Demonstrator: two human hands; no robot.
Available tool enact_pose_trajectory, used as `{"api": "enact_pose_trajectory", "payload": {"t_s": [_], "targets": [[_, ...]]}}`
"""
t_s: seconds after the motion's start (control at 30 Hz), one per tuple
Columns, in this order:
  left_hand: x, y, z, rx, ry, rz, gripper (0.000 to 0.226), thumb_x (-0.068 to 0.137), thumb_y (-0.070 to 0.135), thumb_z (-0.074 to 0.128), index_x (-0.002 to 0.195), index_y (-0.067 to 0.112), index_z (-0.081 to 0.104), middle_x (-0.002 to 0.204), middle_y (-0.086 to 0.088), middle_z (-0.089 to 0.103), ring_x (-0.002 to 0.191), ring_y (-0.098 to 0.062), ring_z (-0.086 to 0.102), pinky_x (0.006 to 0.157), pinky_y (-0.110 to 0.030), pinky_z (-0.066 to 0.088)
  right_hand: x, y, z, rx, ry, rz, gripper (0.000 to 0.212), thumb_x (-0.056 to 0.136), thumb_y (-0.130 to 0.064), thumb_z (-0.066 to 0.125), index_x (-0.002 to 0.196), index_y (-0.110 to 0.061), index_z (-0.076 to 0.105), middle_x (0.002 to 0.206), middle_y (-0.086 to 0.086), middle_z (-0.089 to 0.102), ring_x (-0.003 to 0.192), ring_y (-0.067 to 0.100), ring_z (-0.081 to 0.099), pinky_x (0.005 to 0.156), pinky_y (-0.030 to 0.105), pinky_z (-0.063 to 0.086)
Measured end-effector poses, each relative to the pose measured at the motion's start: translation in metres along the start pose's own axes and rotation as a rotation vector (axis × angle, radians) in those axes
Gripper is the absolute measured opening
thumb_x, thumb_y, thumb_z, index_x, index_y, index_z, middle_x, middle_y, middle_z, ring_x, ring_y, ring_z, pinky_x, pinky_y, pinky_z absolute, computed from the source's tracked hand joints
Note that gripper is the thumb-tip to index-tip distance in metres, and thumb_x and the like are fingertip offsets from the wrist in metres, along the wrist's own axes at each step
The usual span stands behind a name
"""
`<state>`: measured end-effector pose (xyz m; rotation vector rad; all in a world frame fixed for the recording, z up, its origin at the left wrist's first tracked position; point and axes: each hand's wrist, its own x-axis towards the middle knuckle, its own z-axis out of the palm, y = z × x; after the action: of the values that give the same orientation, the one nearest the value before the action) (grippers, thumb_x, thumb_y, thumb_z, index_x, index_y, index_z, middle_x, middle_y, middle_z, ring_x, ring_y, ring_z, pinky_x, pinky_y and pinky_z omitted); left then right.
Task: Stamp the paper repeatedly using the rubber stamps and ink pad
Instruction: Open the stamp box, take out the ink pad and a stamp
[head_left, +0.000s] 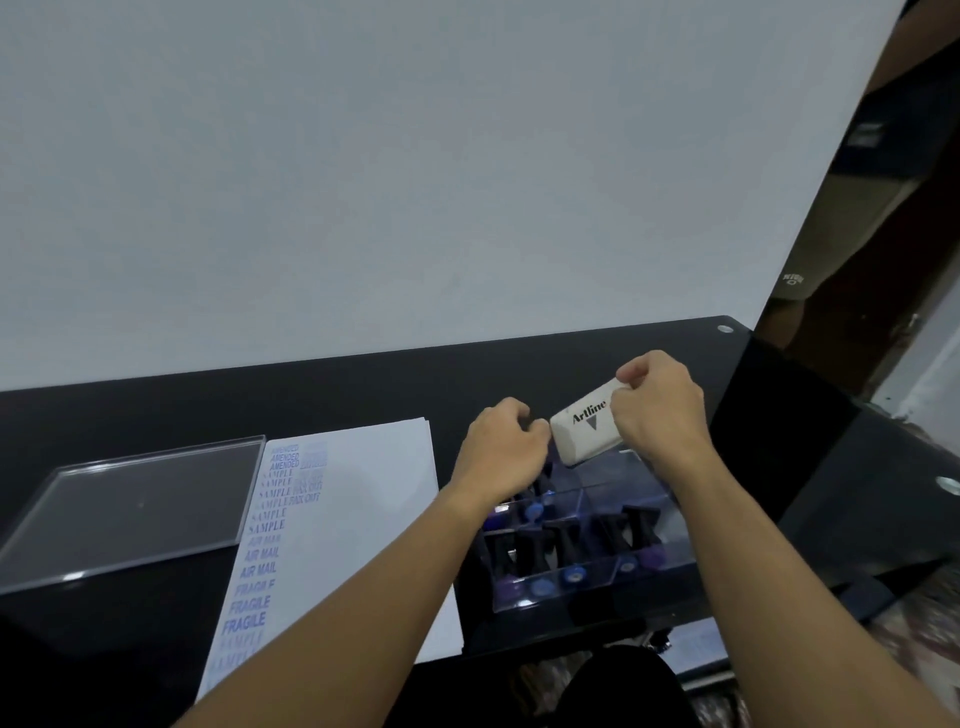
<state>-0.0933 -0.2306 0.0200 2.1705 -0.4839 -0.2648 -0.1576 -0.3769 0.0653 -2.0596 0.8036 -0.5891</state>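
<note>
We hold the ink pad (587, 427) above the stamp box (597, 587). The right fingers (630, 372) curl round its far end and the left fingers (535, 428) pinch its near corner, apparently to prise the case open. Its long axis slants from the left fingers up to the right, label facing us. The paper (358, 519) lies left of the left fingers.

Dim, even light greys the white wall (415, 156) beyond the left hand (501, 449) and right hand (660, 410). The glossy black desk (363, 395) glints right of the right hand; the clear lid (140, 509) left of the left hand has bright edges. Lettering on the ink pad (587, 421) between them reads sharp; frame edges bow.
</note>
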Motion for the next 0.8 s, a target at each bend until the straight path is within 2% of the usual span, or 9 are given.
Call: {"api": "enact_pose_trajectory", "payload": {"t_s": [0.07,0.17,0.23,0.33,0.47,0.57,0.67,0.73,0.8], "targets": [[-0.007,-0.003,-0.016,-0.129,0.007,-0.063,0.039,0.097,0.037,0.052,0.132,0.020,0.055,0.117,0.005,0.064,0.094,-0.010,0.060,0.079,-0.031,0.050,-0.004,-0.006,0.004,0.064,-0.010,0.004,0.023,0.093,-0.004,0.050,0.111,-0.016,0.058,0.107,0.001,0.061,0.080,0.003,0.055,0.050,0.017,0.040],[-0.021,-0.008,-0.042,-0.299,0.024,-0.106,0.023,0.097,0.030,0.054,0.117,0.021,0.061,0.101,0.005,0.068,0.091,-0.015,0.067,0.087,-0.042,0.058,-0.014,-0.017,0.017,0.205,-0.049,0.028,0.024,0.092,-0.001,0.051,0.109,-0.016,0.059,0.105,0.001,0.064,0.089,0.012,0.063,0.056,0.021,0.044],[-0.031,-0.013,-0.059,-0.361,0.048,-0.095,0.016,0.098,0.024,0.055,0.109,0.020,0.065,0.097,0.001,0.071,0.086,-0.017,0.070,0.082,-0.041,0.059,-0.024,-0.026,0.028,0.261,-0.088,0.040,0.024,0.091,-0.001,0.051,0.108,-0.016,0.059,0.102,0.001,0.064,0.092,0.016,0.064,0.063,0.026,0.050],[-0.045,-0.027,-0.084,-0.388,0.127,-0.093,0.014,0.098,0.018,0.056,0.107,0.018,0.068,0.097,0.001,0.073,0.083,-0.015,0.070,0.075,-0.033,0.059,-0.039,-0.039,0.047,0.307,-0.135,0.037,0.025,0.091,0.000,0.052,0.109,-0.016,0.059,0.099,-0.001,0.063,0.087,0.012,0.062,0.062,0.025,0.048],[-0.060,-0.055,-0.114,-0.409,0.222,-0.141,0.018,0.097,0.016,0.058,0.112,0.017,0.067,0.105,0.002,0.070,0.091,-0.015,0.068,0.072,-0.027,0.057,-0.060,-0.055,0.078,0.398,-0.230,0.067,0.027,0.092,0.003,0.054,0.112,-0.014,0.060,0.099,-0.002,0.061,0.087,0.010,0.059,0.065,0.023,0.048],[-0.075,-0.076,-0.138,-0.404,0.285,-0.162,0.015,0.096,0.018,0.060,0.107,0.020,0.070,0.102,0.005,0.072,0.091,-0.014,0.067,0.080,-0.034,0.059,-0.079,-0.067,0.106,0.431,-0.291,0.059,0.030,0.091,0.004,0.054,0.112,-0.015,0.062,0.101,-0.004,0.062,0.092,0.010,0.061,0.071,0.023,0.051],[-0.092,-0.096,-0.156,-0.370,0.342,-0.194,0.016,0.096,0.020,0.060,0.086,0.030,0.068,0.093,0.011,0.071,0.092,-0.012,0.066,0.087,-0.040,0.057,-0.101,-0.072,0.132,0.412,-0.361,0.025,0.029,0.089,0.001,0.055,0.109,-0.018,0.063,0.104,-0.004,0.065,0.094,0.013,0.064,0.074,0.028,0.054],[-0.101,-0.111,-0.166,-0.371,0.380,-0.216,0.021,0.098,0.020,0.059,0.081,0.029,0.066,0.091,0.011,0.070,0.091,-0.011,0.066,0.080,-0.037,0.058,-0.115,-0.073,0.151,0.378,-0.412,0.001,0.031,0.086,-0.001,0.057,0.110,-0.019,0.065,0.106,-0.004,0.067,0.098,0.014,0.065,0.085,0.036,0.057],[-0.111,-0.125,-0.177,-0.394,0.416,-0.253,0.017,0.100,0.021,0.057,0.088,0.025,0.068,0.093,0.009,0.072,0.090,-0.011,0.067,0.070,-0.028,0.054,-0.130,-0.075,0.167,0.323,-0.488,-0.033,0.035,0.084,-0.004,0.059,0.115,-0.019,0.064,0.110,-0.005,0.068,0.101,0.013,0.065,0.091,0.039,0.057]]}}
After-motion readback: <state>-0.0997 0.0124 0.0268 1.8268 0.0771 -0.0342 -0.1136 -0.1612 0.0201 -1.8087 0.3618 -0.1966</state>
